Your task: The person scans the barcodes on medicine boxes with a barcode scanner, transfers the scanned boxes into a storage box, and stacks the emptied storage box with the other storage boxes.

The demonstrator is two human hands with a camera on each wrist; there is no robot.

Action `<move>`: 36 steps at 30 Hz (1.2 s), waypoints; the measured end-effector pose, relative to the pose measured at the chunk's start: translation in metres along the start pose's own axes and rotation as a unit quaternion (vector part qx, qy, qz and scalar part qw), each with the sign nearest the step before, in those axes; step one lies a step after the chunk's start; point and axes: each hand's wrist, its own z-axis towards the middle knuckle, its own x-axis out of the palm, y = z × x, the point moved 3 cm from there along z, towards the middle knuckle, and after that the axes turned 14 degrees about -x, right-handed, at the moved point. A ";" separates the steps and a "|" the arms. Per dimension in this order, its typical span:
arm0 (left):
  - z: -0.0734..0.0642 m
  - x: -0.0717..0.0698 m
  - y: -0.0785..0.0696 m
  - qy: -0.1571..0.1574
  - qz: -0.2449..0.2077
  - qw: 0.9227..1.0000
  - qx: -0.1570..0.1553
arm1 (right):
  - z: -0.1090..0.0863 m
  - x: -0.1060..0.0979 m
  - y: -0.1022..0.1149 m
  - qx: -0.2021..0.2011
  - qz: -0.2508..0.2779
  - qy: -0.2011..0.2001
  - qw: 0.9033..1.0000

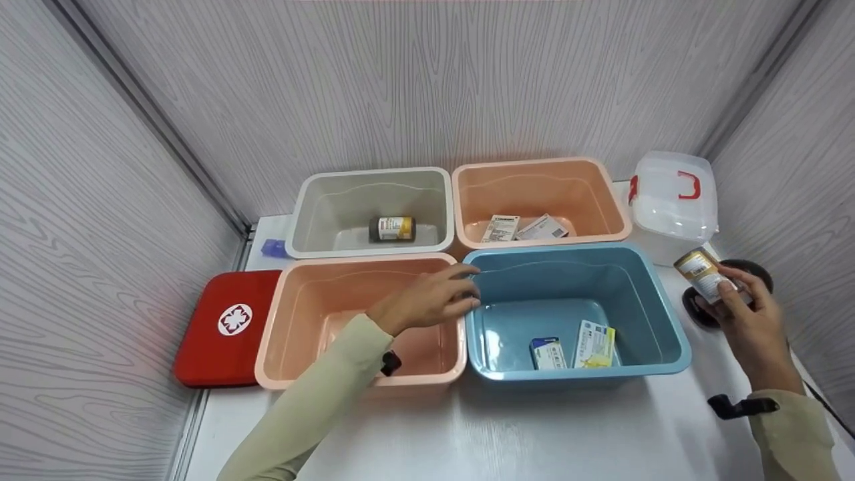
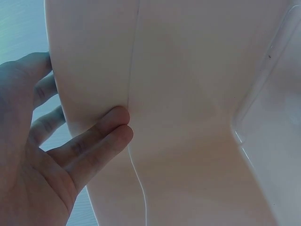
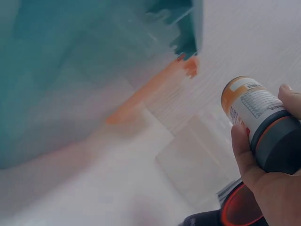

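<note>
On the far right, my right hand [image 1: 755,327] grips a pill bottle [image 1: 705,275] with a white and gold label. The right wrist view shows the bottle's dark cap [image 3: 281,144] low in the palm, the labelled end pointing away. My left hand [image 1: 431,298] hangs over the right side of the front-left pink bin [image 1: 270,334], fingers loosely bent and holding nothing. Its fingertips reach to the blue bin's left rim [image 1: 469,327]. In the left wrist view, the fingers [image 2: 101,136] overlap the pink wall. Two medicine boxes [image 1: 594,344] lie in the blue bin.
Behind stand a grey bin [image 1: 300,214] with a dark bottle [image 1: 392,229] and another pink bin [image 1: 618,220] with two boxes [image 1: 501,228]. A red first-aid case [image 1: 214,314] lies left. A clear lidded box [image 1: 674,200] and a round black object [image 1: 700,310] are right.
</note>
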 end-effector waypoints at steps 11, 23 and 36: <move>0.000 -0.001 -0.001 0.000 -0.001 1.000 0.004 | -0.029 -0.014 -0.029 0.114 0.022 -0.118 0.986; 0.000 -0.001 -0.001 -0.003 -0.004 1.000 0.003 | -0.042 -0.021 -0.044 0.138 0.171 -0.168 0.961; 0.000 -0.001 0.000 -0.004 -0.002 1.000 -0.001 | -0.047 -0.015 -0.049 0.125 0.017 -0.165 0.978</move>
